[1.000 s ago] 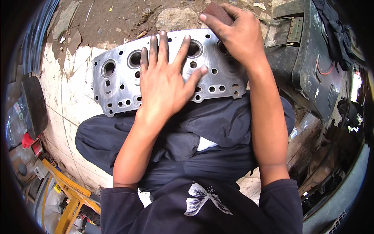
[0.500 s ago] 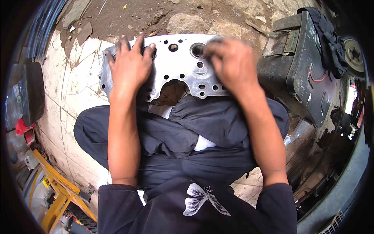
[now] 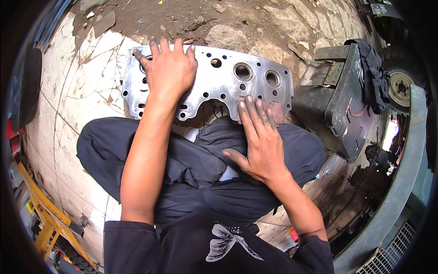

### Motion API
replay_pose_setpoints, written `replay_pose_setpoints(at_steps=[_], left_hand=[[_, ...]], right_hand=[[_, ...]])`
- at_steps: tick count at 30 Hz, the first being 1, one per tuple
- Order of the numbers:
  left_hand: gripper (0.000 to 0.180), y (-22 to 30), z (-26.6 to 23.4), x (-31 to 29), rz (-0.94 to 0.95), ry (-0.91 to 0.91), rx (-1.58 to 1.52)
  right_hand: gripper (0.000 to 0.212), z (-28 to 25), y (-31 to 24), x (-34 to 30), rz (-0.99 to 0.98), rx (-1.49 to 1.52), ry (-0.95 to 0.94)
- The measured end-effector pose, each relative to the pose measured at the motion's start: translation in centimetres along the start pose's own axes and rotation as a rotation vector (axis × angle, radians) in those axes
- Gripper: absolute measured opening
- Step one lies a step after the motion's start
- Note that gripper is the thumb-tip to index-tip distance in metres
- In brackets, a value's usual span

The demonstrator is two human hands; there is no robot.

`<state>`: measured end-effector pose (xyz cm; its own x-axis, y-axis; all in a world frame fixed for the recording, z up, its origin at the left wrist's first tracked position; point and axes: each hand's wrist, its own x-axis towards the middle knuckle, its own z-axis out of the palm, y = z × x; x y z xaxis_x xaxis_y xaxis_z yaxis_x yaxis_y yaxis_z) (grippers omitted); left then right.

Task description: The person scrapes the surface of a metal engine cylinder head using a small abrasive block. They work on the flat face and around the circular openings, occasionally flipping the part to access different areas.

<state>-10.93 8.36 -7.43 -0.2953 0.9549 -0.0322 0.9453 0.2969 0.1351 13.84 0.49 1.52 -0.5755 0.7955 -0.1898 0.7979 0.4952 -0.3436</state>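
Observation:
A flat silver metal engine plate (image 3: 223, 78) with many round holes and a scalloped near edge lies in front of my crossed legs. My left hand (image 3: 171, 75) rests open on its left part, fingers spread toward the far edge, hiding some holes. At the near right corner, a piece of reddish-brown sandpaper (image 3: 277, 109) lies on the metal. The outstretched fingertips of my right hand (image 3: 262, 141) press flat on that sheet, thumb apart. Around the right-hand holes the surface looks duller and greyer.
To the right stands a dark, scuffed box (image 3: 340, 102) with a black cloth (image 3: 372, 75) over it, close to the plate. A wheel (image 3: 400, 86) is beyond it. Stones (image 3: 227, 36) and dirt lie past the far edge; a yellow frame (image 3: 43, 217) stands at lower left.
My right hand has moved from the upper right holes down to the near right corner and now lies flat on the sandpaper. The left hand stays on the plate; the view has shifted.

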Motion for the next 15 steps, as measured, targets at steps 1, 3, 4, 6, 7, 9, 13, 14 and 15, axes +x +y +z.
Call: replay_pose_setpoints(at_steps=[1, 3, 4, 6, 7, 9, 13, 14, 15], left_hand=[[0.053, 0.1, 0.1, 0.2, 0.011, 0.010, 0.003], [0.054, 0.7, -0.5, 0.2, 0.011, -0.016, -0.034], [0.054, 0.7, -0.9, 0.5, 0.007, -0.018, -0.042], [0.052, 0.7, -0.7, 0.2, 0.022, -0.012, -0.042], [0.052, 0.2, -0.6, 0.1, 0.015, -0.013, -0.041], [0.051, 0.0, -0.1, 0.3, 0.009, 0.026, -0.047], [0.051, 0.8, -1.0, 0.3, 0.018, 0.007, -0.068], [0.051, 1.0, -1.0, 0.4, 0.019, 0.007, -0.076], [0.051, 0.8, -0.5, 0.4, 0.012, -0.002, -0.083]], right_hand=[[0.101, -0.1, 0.1, 0.5, 0.001, 0.005, 0.007], [0.102, 0.3, 1.1, 2.7, 0.008, -0.020, 0.058], [0.103, 0.8, 1.3, 4.5, 0.035, 0.044, 0.105], [0.105, 1.2, 0.6, 4.2, 0.033, -0.021, 0.109], [0.107, 0.7, -0.3, 3.3, 0.020, 0.004, 0.042], [0.112, -1.0, -1.7, 0.6, 0.008, 0.003, -0.076], [0.111, 0.7, -0.3, 3.2, 0.047, 0.014, 0.046], [0.110, 1.1, 0.0, 5.0, 0.044, 0.022, 0.109], [0.109, 2.1, -0.3, 5.9, 0.057, 0.004, 0.119]])
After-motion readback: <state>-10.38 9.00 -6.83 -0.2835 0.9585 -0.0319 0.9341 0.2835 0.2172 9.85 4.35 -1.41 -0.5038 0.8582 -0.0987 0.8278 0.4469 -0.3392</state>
